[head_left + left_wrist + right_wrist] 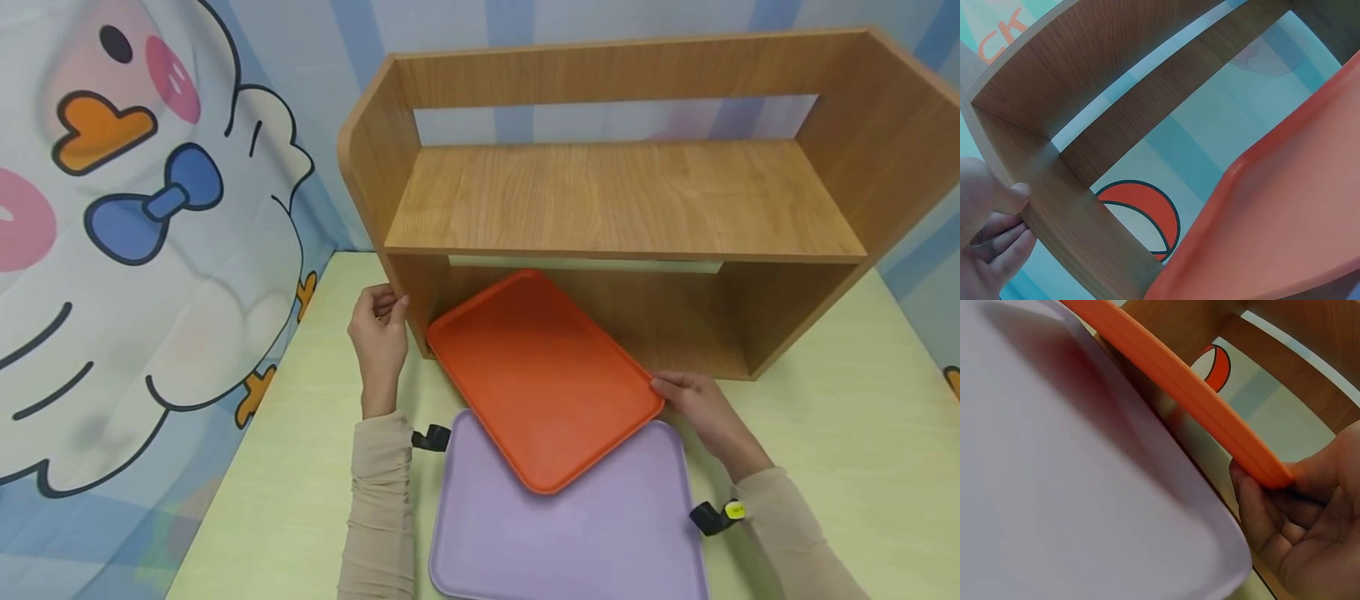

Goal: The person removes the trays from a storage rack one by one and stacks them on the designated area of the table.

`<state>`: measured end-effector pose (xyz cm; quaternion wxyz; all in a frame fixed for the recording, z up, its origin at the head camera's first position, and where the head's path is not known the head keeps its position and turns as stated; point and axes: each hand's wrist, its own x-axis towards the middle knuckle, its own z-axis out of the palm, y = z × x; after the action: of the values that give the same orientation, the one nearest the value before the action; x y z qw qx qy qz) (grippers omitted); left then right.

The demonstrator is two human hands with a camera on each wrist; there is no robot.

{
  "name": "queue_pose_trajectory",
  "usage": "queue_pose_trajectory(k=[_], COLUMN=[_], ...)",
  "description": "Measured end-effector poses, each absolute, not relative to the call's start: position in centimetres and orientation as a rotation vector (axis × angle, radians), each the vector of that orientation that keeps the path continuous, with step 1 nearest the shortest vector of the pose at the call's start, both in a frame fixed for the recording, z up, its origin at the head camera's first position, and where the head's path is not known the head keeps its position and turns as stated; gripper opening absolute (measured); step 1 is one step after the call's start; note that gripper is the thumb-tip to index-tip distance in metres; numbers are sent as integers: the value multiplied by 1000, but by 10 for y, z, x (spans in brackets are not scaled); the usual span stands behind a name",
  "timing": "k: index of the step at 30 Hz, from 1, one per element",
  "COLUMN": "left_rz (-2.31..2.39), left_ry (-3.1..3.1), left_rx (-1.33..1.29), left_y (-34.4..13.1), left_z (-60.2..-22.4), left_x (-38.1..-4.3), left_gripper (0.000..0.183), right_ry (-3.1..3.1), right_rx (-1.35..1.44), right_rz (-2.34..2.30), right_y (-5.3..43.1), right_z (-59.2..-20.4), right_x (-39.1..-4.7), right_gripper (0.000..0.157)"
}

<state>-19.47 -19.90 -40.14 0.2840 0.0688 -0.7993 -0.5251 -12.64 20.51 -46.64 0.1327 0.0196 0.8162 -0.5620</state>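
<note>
A red-orange tray (pixel 551 379) slants across the opening of a wooden shelf's (pixel 622 200) lower level, its far corner inside and its near corner above a lilac tray (pixel 570 542). My right hand (pixel 701 408) pinches the orange tray's right corner between thumb and fingers; the right wrist view shows this corner raised off the lilac tray. At the shelf's left side panel (pixel 1054 206), my left hand (pixel 381 337) holds the front edge, thumb on one face and curled fingers by the other. The lilac tray lies flat on the table, partly covered.
The shelf stands at the back of the pale yellow-green table (pixel 277 500), with its upper board (pixel 525 183) above the orange tray. A cloth printed with a cartoon duck (pixel 217 317) hangs at the left. Dark wrist-camera mounts (pixel 431 438) stick out from both sleeves.
</note>
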Motion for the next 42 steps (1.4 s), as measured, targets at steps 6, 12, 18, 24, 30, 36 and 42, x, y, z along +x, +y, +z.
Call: queue_pose_trajectory(k=[6, 12, 18, 24, 30, 36, 42], left_rz=[-1416, -1402, -1397, -1399, -1399, -1391, -1400], left_ry=[-2137, -2145, -2155, -2159, -2161, -2151, -2156], left_rx=[188, 190, 197, 195, 186, 179, 188], left_y=[-199, -199, -199, -199, -199, -200, -200], left_z=[-401, -401, -401, -402, -403, -403, -402], left_x=[-194, -194, -193, -194, -195, -196, -195], left_gripper=[23, 24, 24, 24, 25, 24, 24], right_ry=[2349, 2307, 2293, 2315, 2282, 2242, 2236], right_rx=[34, -18, -33, -27, -52, -97, -144], right_rz=[-1666, -1751, -1751, -1733, -1785, -1824, -1826], right_y=[209, 213, 217, 220, 223, 225, 227], right_z=[-469, -474, -476, -479, -481, -481, -482], right_x=[-129, -132, -135, -137, -137, -138, -138], right_gripper=[48, 47, 48, 49, 51, 51, 50])
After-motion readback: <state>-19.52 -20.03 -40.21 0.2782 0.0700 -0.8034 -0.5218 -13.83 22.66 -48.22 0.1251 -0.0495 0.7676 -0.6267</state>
